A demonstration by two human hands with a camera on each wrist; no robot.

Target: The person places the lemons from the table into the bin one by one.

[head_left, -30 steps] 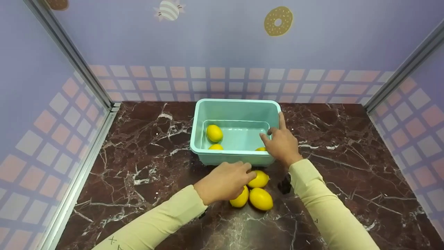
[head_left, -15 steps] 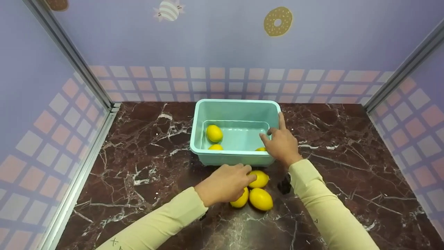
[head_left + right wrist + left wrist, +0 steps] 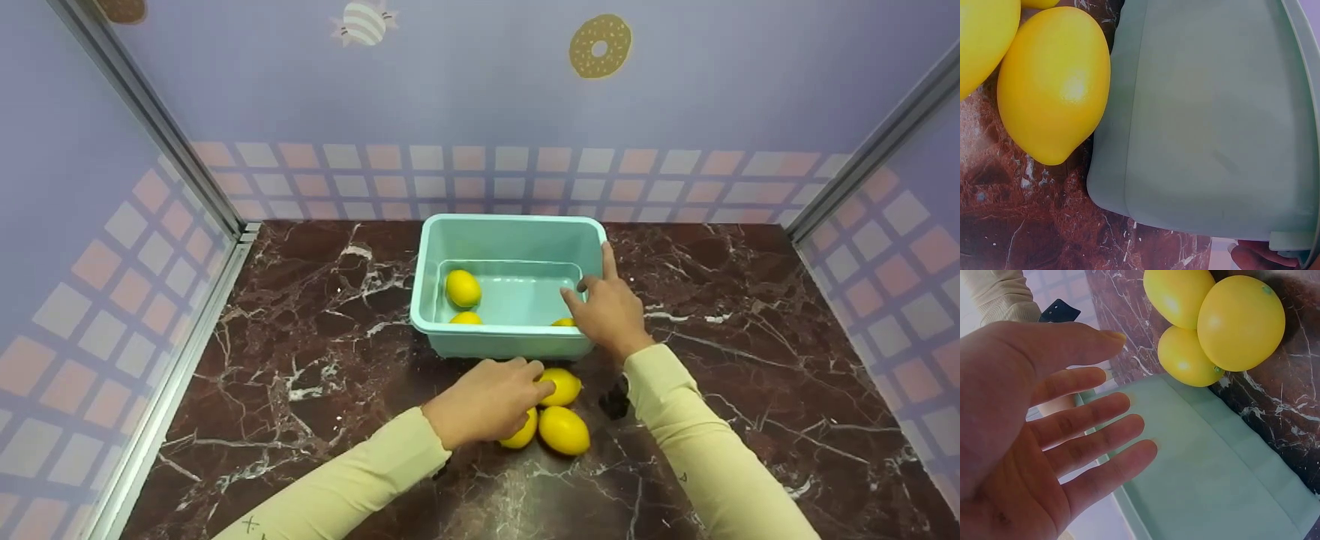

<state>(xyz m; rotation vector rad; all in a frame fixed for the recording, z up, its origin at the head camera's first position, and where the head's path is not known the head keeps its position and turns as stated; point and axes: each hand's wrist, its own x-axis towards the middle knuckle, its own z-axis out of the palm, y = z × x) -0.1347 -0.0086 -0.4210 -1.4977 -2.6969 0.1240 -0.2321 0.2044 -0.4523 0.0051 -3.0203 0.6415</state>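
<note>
A light teal plastic bin (image 3: 510,345) stands on the marble-patterned tabletop. My right hand (image 3: 613,311) holds its right rim near the front corner, a finger (image 3: 1258,256) showing beneath the rim in the right wrist view. Inside lie a whole lemon (image 3: 463,289) at the left and two more, partly hidden by the front wall. Three lemons sit grouped in front: one near the bin (image 3: 562,387), one nearer me (image 3: 565,430), and one partly covered by my left hand (image 3: 519,431). My left hand (image 3: 487,401) hovers beside them, fingers spread and relaxed, holding nothing in the left wrist view.
Purple panels with a pink and white check band (image 3: 510,172) enclose the tabletop (image 3: 322,315) at the back and both sides. A metal strip (image 3: 180,375) runs along the left edge. Both forearms (image 3: 712,457) reach in from the front.
My left hand has shifted very slightly toward me, beside the lemons. The right hand, the bin and the lemons have stayed in place.
</note>
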